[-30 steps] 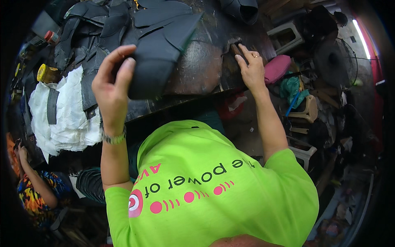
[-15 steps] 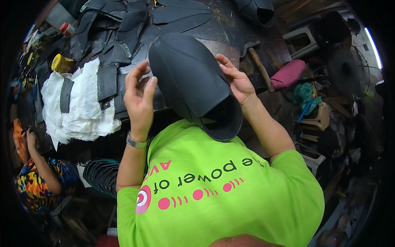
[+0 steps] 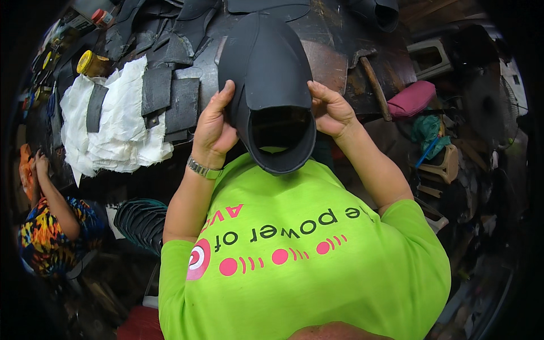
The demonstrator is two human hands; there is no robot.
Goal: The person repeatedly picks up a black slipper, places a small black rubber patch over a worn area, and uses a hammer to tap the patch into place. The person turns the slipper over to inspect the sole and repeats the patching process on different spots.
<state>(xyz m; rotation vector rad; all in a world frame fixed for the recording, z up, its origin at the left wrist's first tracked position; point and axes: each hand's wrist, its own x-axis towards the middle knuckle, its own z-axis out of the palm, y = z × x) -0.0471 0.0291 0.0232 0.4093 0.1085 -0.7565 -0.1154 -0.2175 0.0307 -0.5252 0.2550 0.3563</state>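
Observation:
A black shoe upper [image 3: 266, 73], curved into a hollow shell with its opening facing me, is held up above my chest in front of the workbench [image 3: 334, 59]. My left hand [image 3: 212, 133] grips its left edge, thumb up along the side; a metal watch sits on that wrist. On the opposite edge my right hand [image 3: 331, 110] grips with curled fingers. I wear a bright green shirt.
White cloth [image 3: 113, 124] with dark leather strips [image 3: 170, 99] lies at the bench's left. A yellow-lidded tin [image 3: 90, 62] stands at far left. A hammer handle [image 3: 374, 88] and a pink cushion [image 3: 411, 99] are to the right. Another person in a colourful shirt [image 3: 48, 226] sits lower left.
My left hand lifted the black upper off the bench and my right hand left the bench to join it. Both hands now hold it closer to me, opening turned toward me.

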